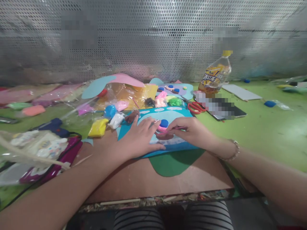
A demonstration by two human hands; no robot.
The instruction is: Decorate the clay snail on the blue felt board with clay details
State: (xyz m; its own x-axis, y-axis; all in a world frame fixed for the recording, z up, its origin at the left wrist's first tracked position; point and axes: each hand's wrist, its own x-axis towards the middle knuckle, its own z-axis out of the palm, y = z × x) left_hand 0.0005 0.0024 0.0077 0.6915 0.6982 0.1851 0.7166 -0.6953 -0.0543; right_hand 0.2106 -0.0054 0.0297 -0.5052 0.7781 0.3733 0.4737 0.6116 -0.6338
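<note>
while your left hand [142, 136] rests spread on the blue picture [184, 145], your right hand [195, 131] pinches a thin pink stick [180, 128].

Hazy light glares off the perforated metal wall [153, 44]; details blur, some patches pixelated.

I log one blue craft sheet [182, 147], flat on the brown board [192, 185], partly covered, white patches along its far edge. Mounted on it: one rounded blue piece [164, 123], a pink strip [161, 128] below, a brown piece [165, 136] nearest me. One thin pink stick [181, 127], held slantwise just beside them.
</note>
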